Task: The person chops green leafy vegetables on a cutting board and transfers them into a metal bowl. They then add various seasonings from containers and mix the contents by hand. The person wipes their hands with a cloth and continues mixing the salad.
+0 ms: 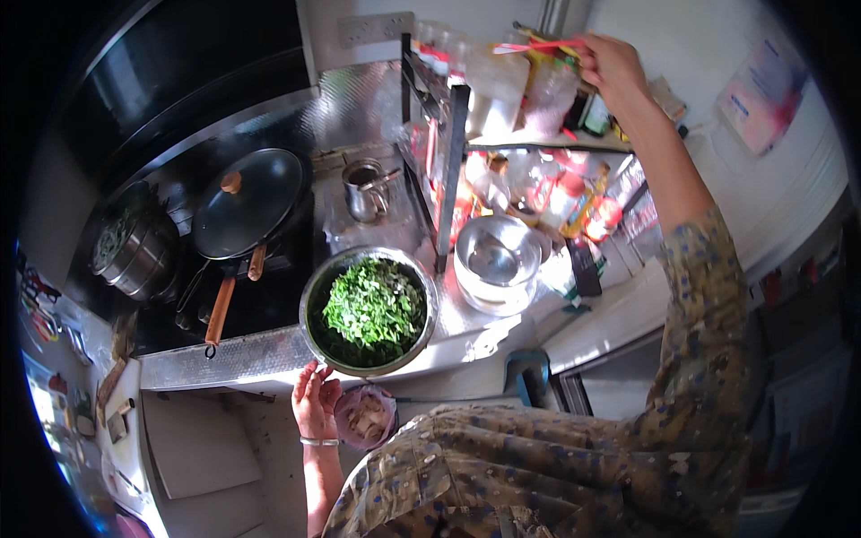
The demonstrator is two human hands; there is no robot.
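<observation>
My right hand [609,64] grips the red handle of a small spoon [538,47], held out over jars and bags on the upper shelf. A bag of pale powder [548,101] stands below the spoon. My left hand [316,397] is by the counter's front edge, at the lower left rim of a steel bowl [313,343]; whether it touches the rim I cannot tell. Chopped green leaves [373,302] fill the bowl. To the right of that bowl, a smaller steel bowl [498,252] sits on top of another vessel.
A lidded pan [249,205] with a wooden handle and a steel pot [138,259] holding greens stand on the black stove at left. A steel jug [366,195] stands behind the leaf bowl. The shelf's dark post [452,175] rises beside it. A lined bin [366,417] is below the counter.
</observation>
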